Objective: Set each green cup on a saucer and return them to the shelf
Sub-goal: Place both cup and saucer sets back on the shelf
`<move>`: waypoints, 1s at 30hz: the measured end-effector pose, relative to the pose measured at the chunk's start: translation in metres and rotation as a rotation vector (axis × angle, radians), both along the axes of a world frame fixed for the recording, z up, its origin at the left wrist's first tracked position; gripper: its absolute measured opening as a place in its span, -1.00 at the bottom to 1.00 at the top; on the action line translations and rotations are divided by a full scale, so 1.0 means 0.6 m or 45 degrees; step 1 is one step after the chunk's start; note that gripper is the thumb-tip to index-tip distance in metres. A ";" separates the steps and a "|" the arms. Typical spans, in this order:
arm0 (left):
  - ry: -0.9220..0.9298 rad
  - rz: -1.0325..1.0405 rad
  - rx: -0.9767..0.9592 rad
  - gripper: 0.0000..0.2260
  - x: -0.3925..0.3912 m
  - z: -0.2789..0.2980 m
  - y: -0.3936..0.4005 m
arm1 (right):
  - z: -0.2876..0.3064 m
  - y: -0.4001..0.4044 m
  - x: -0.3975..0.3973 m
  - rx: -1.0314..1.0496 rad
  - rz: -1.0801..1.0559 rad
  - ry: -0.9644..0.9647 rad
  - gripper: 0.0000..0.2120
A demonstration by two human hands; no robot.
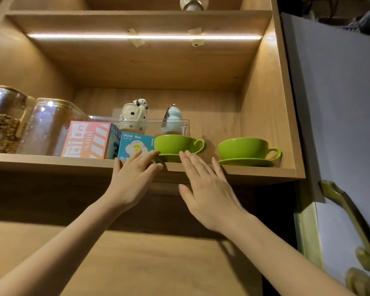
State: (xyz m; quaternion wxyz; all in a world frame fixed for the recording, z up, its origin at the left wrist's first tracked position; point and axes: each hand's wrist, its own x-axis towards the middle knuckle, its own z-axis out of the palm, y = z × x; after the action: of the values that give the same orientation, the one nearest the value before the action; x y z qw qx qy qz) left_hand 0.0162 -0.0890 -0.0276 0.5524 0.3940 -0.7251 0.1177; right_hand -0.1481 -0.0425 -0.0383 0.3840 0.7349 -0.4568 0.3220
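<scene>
Two green cups stand on green saucers on the wooden shelf (51,162). The left cup (175,144) sits on its saucer (171,157) at the shelf's front edge, handle to the right. The right cup (244,148) rests on its saucer (246,162) near the cabinet's right wall. My left hand (135,176) is open, its fingertips at the left rim of the left saucer. My right hand (205,189) is open too, with its fingertips touching the saucer's right side. Neither hand grips anything.
Left of the cups stand a blue "Blind Box" carton (135,145), a pink box (88,138) and two glass jars (49,124). A clear tray (186,124) behind holds a panda mug (134,114) and a small figurine (172,120). The open cabinet door (340,103) hangs at right.
</scene>
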 end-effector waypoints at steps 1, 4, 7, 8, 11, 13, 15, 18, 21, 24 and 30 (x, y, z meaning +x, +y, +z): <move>0.016 -0.042 -0.004 -0.43 -0.003 -0.001 0.003 | 0.000 0.000 -0.005 -0.008 0.003 -0.011 -0.42; 0.015 -0.116 -0.061 -0.43 -0.016 -0.008 0.011 | 0.002 -0.001 -0.016 -0.038 0.001 -0.034 -0.42; 0.005 -0.121 -0.090 -0.34 -0.029 -0.015 0.015 | 0.004 -0.001 -0.022 -0.062 -0.017 -0.027 -0.42; 0.004 -0.106 -0.094 -0.32 -0.032 -0.017 0.015 | 0.006 0.000 -0.023 -0.069 -0.020 -0.025 -0.42; -0.017 -0.070 -0.118 -0.28 -0.039 -0.023 0.013 | 0.007 0.002 -0.024 -0.059 -0.026 -0.037 -0.44; -0.031 -0.071 -0.125 -0.30 -0.043 -0.026 0.012 | 0.008 0.002 -0.025 -0.049 -0.043 -0.041 -0.45; -0.045 -0.071 -0.128 -0.35 -0.048 -0.028 0.014 | 0.007 0.001 -0.026 -0.054 -0.059 -0.033 -0.46; -0.075 -0.038 -0.141 -0.37 -0.053 -0.030 0.017 | 0.005 -0.001 -0.028 -0.074 -0.076 -0.012 -0.46; -0.100 -0.014 -0.145 -0.38 -0.052 -0.033 0.018 | 0.003 -0.001 -0.026 -0.077 -0.083 -0.025 -0.46; -0.124 0.003 -0.145 -0.39 -0.052 -0.036 0.017 | 0.002 0.001 -0.022 -0.074 -0.114 -0.035 -0.44; -0.149 0.036 -0.144 -0.38 -0.055 -0.038 0.021 | 0.000 0.001 -0.016 -0.060 -0.187 -0.023 -0.40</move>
State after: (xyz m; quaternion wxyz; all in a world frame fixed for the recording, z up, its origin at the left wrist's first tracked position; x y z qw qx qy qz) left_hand -0.0168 -0.0765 -0.0507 0.5289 0.3647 -0.7427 0.1890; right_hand -0.1576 -0.0421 -0.0383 0.4195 0.6872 -0.5055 0.3103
